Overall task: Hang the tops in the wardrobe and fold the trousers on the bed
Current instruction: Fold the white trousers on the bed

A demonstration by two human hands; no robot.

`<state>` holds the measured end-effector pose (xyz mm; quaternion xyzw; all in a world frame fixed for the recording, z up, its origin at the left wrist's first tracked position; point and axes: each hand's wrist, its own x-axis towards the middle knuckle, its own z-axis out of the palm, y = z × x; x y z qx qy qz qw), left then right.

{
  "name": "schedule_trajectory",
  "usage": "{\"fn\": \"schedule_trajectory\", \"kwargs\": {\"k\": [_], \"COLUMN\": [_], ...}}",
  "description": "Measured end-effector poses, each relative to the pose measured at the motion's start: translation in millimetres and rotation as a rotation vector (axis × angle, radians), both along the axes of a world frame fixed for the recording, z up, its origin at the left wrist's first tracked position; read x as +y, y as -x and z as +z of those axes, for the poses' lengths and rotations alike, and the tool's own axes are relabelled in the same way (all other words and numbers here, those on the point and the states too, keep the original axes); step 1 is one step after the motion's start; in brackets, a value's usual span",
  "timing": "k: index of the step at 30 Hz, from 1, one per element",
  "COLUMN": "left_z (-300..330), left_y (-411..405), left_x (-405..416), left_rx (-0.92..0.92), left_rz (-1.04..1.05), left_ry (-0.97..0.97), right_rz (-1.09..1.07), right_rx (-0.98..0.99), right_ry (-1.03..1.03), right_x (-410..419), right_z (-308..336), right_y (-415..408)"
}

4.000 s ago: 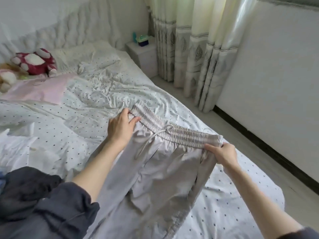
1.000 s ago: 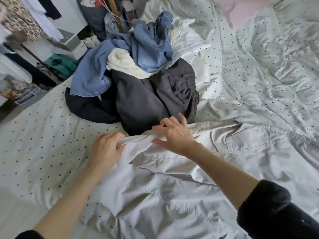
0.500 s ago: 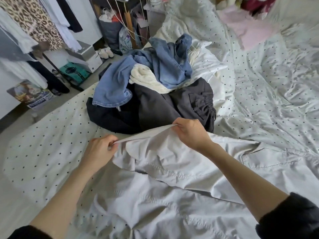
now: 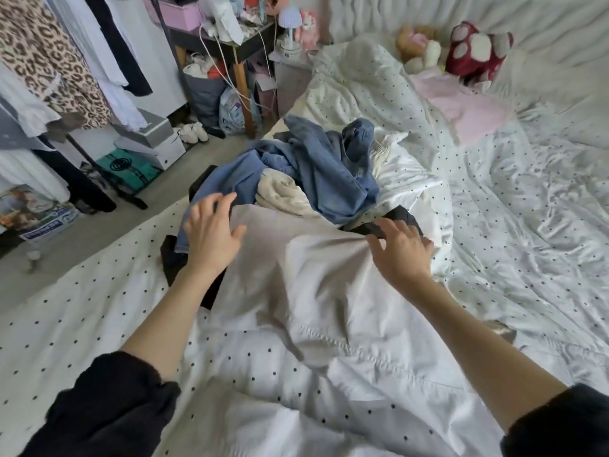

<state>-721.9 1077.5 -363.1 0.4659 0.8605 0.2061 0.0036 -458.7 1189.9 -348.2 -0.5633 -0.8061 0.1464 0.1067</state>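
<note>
Item: pale grey trousers [image 4: 316,291], spread on the bed [image 4: 527,258] over the white polka-dot cover, the far edge raised and lying against a heap of clothes. The fabric is motion-blurred; which part of the garment is uppermost cannot be told.

Left hand [image 4: 211,232]: seen at the trousers' far left corner, fingers spread and relaxed, nothing gripped; whether the palm touches the cloth cannot be told.

Right hand [image 4: 400,253]: seen at the far right edge, fingers loosely extended over bunched fabric; creases gather beneath it, yet no pinch or closed grasp is visible.

Both forearms are bare, with dark sleeves [image 4: 108,407] pushed up.

Heap behind the trousers: blue jeans [image 4: 329,173] on top, a cream garment [image 4: 280,192] beneath, dark clothing [image 4: 398,219] at the bottom, and white cloth [image 4: 402,166] to the right.

Head of the bed: a pink cloth [image 4: 468,110], a red-and-white plush toy [image 4: 474,51], and further soft toys [image 4: 418,47] beside it.

Left of the bed: hanging garments, among them a leopard-print piece [image 4: 49,61]; white boxes [image 4: 155,140] and a teal box [image 4: 131,168] on the floor; white shoes [image 4: 192,131]; a cluttered dark table [image 4: 237,44] with trailing cables.
</note>
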Motion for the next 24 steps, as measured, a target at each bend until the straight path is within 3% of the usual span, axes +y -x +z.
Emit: {"fn": "schedule_trajectory", "kwargs": {"k": [2,4,6,8,15,18,24], "left_z": [-28.2,-55.0,-74.8,-87.0,-96.2,-90.7,-77.1], "left_y": [10.8,19.6,24.5,23.0,13.0,25.8,78.4], "left_x": [-15.1,-35.4,-52.8,-65.1,-60.3,-65.0,-95.5], "left_rx": [-0.158,-0.431,-0.734,-0.888,-1.041,-0.988,-0.792], "left_rz": [0.094,0.173,0.243,0.259,0.243,0.273,0.465], "left_ry": [0.079,0.097,0.123,0.183,0.038,-0.015,-0.332], "right_rz": [0.106,0.218,0.297,0.331,0.368,0.384,0.452], "right_rx": [-0.067,-0.118,-0.101,-0.044,-0.034,-0.023,-0.169], "right_ry": [-0.036,-0.057,-0.055,-0.038,-0.023,-0.054,-0.036], "right_x": [-9.9,-19.4,-24.9,-28.7,-39.9,-53.2,-72.1], "right_z": [-12.8,-23.6,-31.0,-34.9,-49.2,-54.9,-71.2], "right_y": [12.6,28.6,48.3,66.5,87.7,77.4,60.9]}}
